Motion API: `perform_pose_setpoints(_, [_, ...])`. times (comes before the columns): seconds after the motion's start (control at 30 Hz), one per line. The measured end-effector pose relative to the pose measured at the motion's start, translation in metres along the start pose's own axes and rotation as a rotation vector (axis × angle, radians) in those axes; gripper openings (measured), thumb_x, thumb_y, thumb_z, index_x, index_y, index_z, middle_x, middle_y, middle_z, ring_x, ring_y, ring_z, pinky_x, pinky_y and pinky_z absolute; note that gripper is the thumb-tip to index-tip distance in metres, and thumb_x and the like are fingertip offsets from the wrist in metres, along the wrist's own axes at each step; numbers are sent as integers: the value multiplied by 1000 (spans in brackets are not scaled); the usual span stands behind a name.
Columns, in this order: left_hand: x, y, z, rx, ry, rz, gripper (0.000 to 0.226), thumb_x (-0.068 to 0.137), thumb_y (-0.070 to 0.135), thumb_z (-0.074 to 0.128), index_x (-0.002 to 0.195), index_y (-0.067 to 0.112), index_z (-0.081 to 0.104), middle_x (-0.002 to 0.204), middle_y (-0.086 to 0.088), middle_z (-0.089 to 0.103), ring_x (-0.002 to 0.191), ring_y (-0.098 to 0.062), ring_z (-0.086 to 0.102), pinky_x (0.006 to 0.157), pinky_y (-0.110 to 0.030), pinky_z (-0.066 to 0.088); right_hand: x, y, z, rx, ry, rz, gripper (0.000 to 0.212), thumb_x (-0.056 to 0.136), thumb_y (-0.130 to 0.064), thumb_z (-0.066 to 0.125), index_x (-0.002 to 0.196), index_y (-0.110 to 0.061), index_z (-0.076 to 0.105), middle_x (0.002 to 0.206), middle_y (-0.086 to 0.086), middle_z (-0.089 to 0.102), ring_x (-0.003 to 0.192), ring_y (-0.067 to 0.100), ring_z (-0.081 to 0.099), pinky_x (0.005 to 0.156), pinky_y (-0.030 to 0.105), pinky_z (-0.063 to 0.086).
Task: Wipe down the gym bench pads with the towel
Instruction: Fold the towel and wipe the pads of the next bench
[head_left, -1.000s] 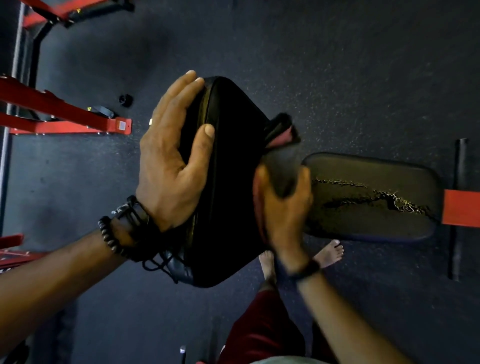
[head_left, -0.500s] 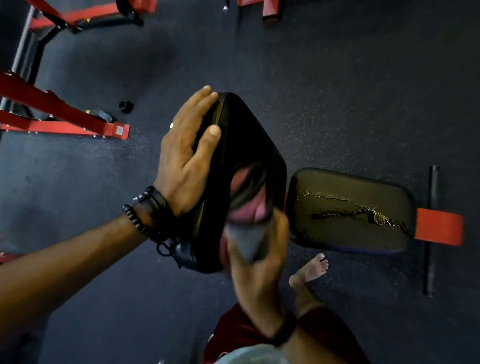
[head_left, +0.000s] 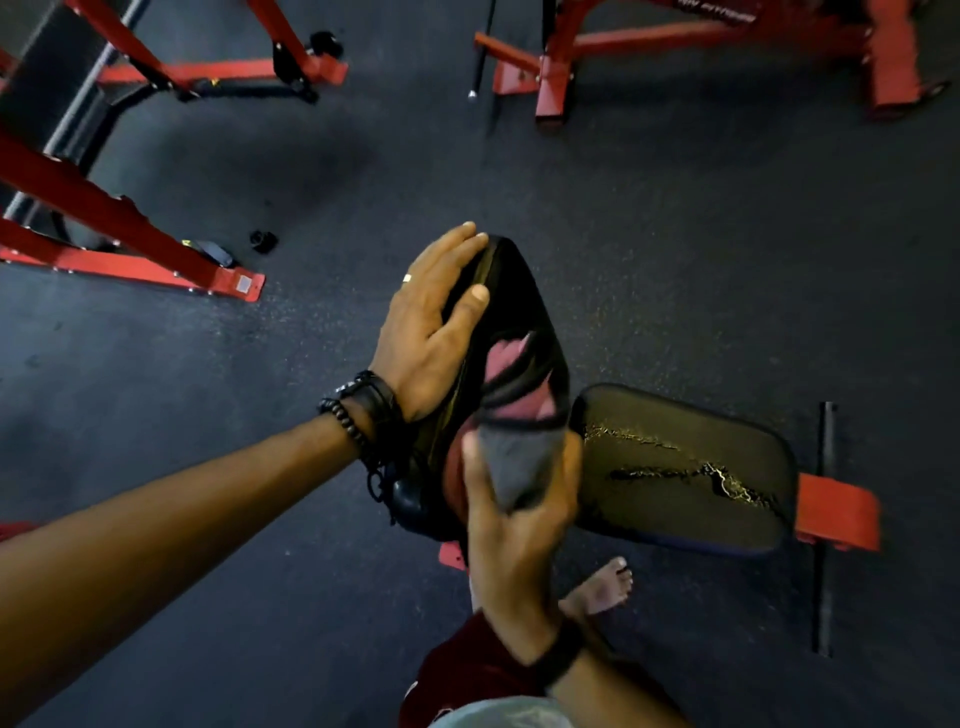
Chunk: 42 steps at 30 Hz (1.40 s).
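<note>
Since before, right hand (head_left: 511, 525), clamped on the towel (head_left: 519, 415), slid down the raised back pad (head_left: 524, 312) toward its lower edge, left hand (head_left: 426, 332) with straight fingers bracing its side, so wiping continues.

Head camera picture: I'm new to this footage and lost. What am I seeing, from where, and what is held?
The camera sits on a person's head and looks down at their own arms. The left hand lies flat against the edge of the raised back pad of a gym bench, steadying it. The right hand grips a grey and pink towel against that pad's face. Beside it lies the flat seat pad, its cover cracked. Below is dark floor, with red equipment frames around and a bare foot.
</note>
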<state>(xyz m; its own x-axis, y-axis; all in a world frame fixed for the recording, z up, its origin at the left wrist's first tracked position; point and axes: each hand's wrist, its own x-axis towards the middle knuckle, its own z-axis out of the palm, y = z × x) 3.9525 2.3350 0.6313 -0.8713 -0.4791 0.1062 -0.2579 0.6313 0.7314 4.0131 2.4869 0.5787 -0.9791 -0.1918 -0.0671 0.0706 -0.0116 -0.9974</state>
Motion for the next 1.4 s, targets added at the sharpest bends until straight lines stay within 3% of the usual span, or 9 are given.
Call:
perform_pose_setpoints(0.17, [1,0,1,-81,28,-45,44,97,28,38,137,15,52,148,1,44,138,-9,36,117,-29,25,65,-9,22,40,137,118,38,82,-49,74,108,-28,58,110,-7,65,105,13,65,86,24,48])
perform_pose_setpoints(0.27, [0,5,1,-98,21,-67,46,97,34,36,136,16,53,148,1,45,138,-9,36,117,-29,25,126,-11,36,-43,169,320,39,86,-46,71,109,-15,64,113,5,68,101,21,65,73,24,42])
perform_pose_setpoints(0.47, [-1,6,1,-125,31,-97,52,96,43,32,136,18,53,147,1,46,137,-11,38,118,-33,25,18,-16,13,-71,138,68,60,75,-64,68,116,-21,60,113,-4,63,107,14,62,91,28,47])
perform_pose_setpoints(0.6, [-7,16,-5,151,0,-9,53,97,43,31,133,14,56,147,-6,46,139,-20,37,116,-38,25,10,6,-1,-78,86,158,51,79,-52,69,116,-17,63,117,5,69,113,21,65,94,38,51])
perform_pose_setpoints(0.73, [-32,33,-6,503,-43,187,64,91,50,19,111,13,67,129,-4,60,133,-25,42,115,-47,15,62,7,-36,-358,-102,312,28,88,-28,69,105,-6,70,105,14,72,106,34,66,76,33,50])
perform_pose_setpoints(0.83, [-63,50,9,551,-93,189,78,87,57,5,110,15,66,124,-3,61,137,-26,36,116,-47,10,73,-16,-80,-619,-190,252,46,84,-49,71,119,-19,67,112,6,72,104,28,66,77,34,53])
perform_pose_setpoints(1.0, [-94,72,48,541,-199,165,82,86,58,-4,106,17,63,120,-4,61,135,-25,38,118,-45,13,81,-36,-135,-983,-268,73,43,84,-56,68,114,-25,63,110,6,68,104,31,62,79,40,51])
perform_pose_setpoints(1.27, [-126,87,78,469,-179,-65,39,99,49,29,86,22,53,99,-3,63,101,-23,55,89,-40,40,97,-54,-177,-1351,-478,-166,51,87,-57,62,130,-31,53,125,4,55,121,30,49,98,49,36])
perform_pose_setpoints(1.4, [-149,85,96,442,-125,-220,34,97,46,38,96,21,61,100,0,64,95,-21,59,81,-37,47,108,-58,-187,-1383,-639,-272,55,88,-55,62,136,-31,50,127,5,53,123,31,47,99,49,35])
